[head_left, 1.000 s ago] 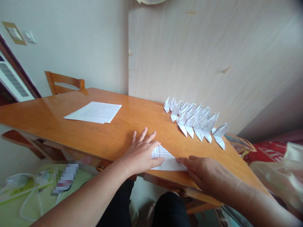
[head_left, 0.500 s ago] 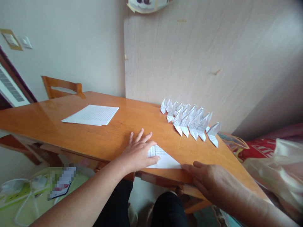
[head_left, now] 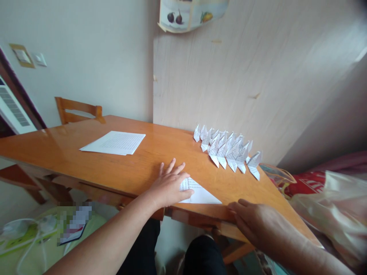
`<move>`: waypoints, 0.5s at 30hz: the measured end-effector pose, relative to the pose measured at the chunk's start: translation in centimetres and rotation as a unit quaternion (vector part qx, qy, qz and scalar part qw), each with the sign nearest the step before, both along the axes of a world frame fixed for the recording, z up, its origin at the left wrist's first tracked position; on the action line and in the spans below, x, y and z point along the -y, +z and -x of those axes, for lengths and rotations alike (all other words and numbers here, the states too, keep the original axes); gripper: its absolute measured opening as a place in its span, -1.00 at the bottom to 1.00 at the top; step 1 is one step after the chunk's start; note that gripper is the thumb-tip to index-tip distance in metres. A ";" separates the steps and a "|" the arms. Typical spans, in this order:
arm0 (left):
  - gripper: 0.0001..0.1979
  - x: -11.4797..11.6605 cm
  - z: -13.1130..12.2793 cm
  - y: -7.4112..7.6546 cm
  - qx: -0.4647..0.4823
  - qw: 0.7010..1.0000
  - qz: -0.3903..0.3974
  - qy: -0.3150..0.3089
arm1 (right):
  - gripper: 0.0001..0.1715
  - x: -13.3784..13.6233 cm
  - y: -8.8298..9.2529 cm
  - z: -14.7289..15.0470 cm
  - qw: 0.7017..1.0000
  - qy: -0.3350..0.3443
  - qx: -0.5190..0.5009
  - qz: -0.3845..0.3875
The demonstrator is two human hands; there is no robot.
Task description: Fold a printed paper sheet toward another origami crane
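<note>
A folded sheet of printed paper [head_left: 204, 194] lies at the near edge of the table, its pointed corner towards the right. My left hand [head_left: 171, 188] rests flat on its left part, fingers spread, covering that side. Just off the pointed corner is my right hand [head_left: 252, 217], on the table edge and not touching the paper; its fingers are together and nothing shows in them. Beyond, several folded paper pieces [head_left: 229, 151] with upright points stand in rows near the wall.
A stack of printed sheets [head_left: 114, 143] lies on the left of the wooden table [head_left: 160, 147]. Behind it stands a wooden chair [head_left: 78, 109]. Bags [head_left: 323, 198] crowd the right side. At lower left, a power strip [head_left: 21, 242] and a blurred-out flat object [head_left: 76, 227] lie on a green surface.
My right hand has slid a little to the right, off the paper's pointed corner. My left hand stays on the paper. The camera view has tilted up slightly.
</note>
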State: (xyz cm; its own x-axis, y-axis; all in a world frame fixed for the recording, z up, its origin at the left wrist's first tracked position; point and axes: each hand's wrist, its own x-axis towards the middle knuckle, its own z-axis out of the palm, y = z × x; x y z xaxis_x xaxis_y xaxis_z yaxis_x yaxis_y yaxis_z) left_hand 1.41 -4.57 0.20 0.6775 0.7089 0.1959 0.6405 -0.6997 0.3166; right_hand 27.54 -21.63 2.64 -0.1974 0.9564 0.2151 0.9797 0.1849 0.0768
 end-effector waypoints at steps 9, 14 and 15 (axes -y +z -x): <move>-0.42 0.3 0.0 0.0 0.017 1.000 -0.011 -0.007 | -0.74 -1.3 -1.1 4.6 0.995 0.039 -0.084 -0.027; -0.44 0.3 0.1 -0.4 0.046 0.999 -0.019 -0.011 | -0.79 -2.4 -2.3 6.6 0.988 0.059 -0.137 -0.034; -0.44 0.3 0.1 -0.4 0.050 0.998 -0.020 -0.011 | -0.80 -2.5 -2.6 6.6 0.987 0.057 -0.145 -0.037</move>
State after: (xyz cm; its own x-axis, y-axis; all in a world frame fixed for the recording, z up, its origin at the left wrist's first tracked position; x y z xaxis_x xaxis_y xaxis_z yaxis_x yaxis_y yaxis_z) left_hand 1.33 -4.85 -0.22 0.6681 0.6847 0.2911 0.5916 -0.7262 0.3503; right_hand 20.94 -19.11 0.05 -0.2226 0.9110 0.3472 0.9354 0.2999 -0.1872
